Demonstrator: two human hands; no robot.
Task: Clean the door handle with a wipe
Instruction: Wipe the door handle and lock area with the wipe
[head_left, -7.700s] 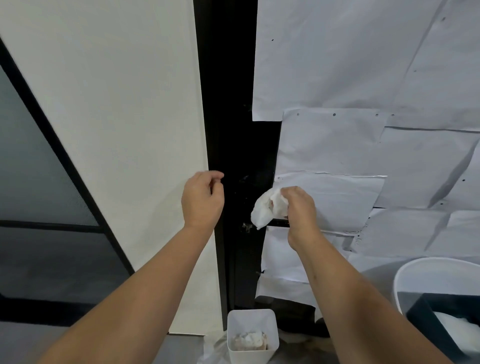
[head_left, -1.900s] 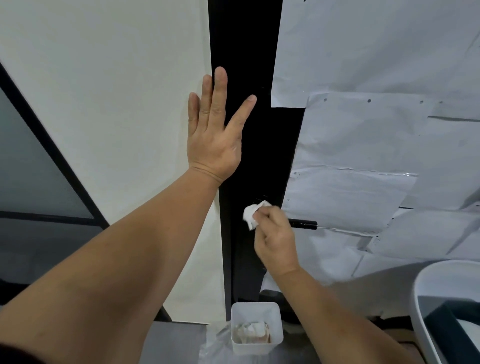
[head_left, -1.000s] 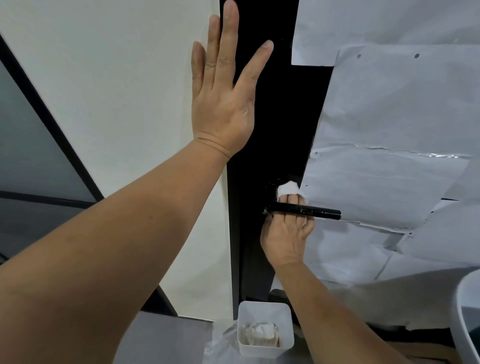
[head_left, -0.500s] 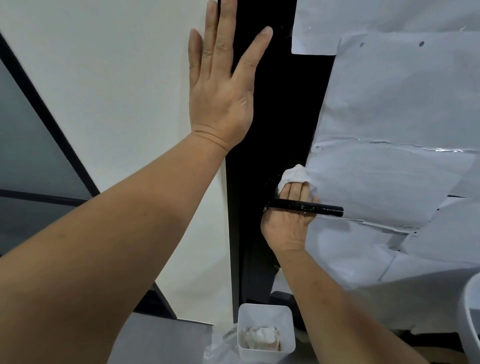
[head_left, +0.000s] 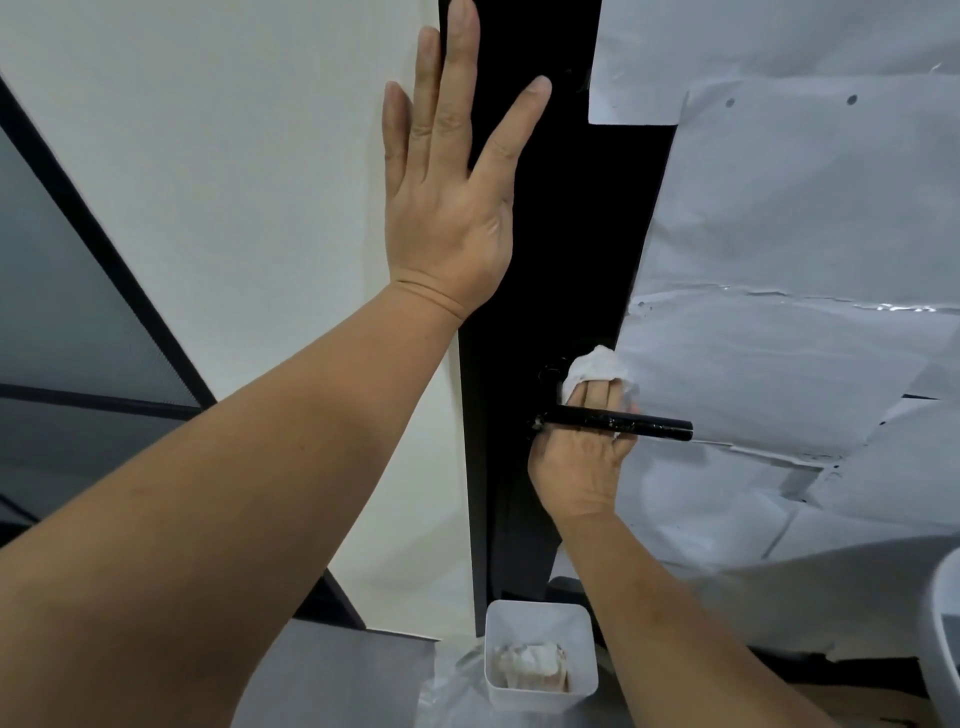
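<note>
Wipe (head_left: 597, 366) shifted right behind door handle (head_left: 618, 422); right hand (head_left: 582, 457) presses it, left hand (head_left: 452, 208) flat on frame edge.

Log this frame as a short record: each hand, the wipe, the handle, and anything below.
left hand: flat, fingers straight, pressed on the white wall at the door's black edge
right hand: reaches up behind the handle, fingers pressing the wipe
wipe: white, crumpled, above the handle against the door
handle: black lever, horizontal, crossing in front of the right fingers
door: black, papered over on the right
bin: small white tub on the floor, used wipes inside
</note>
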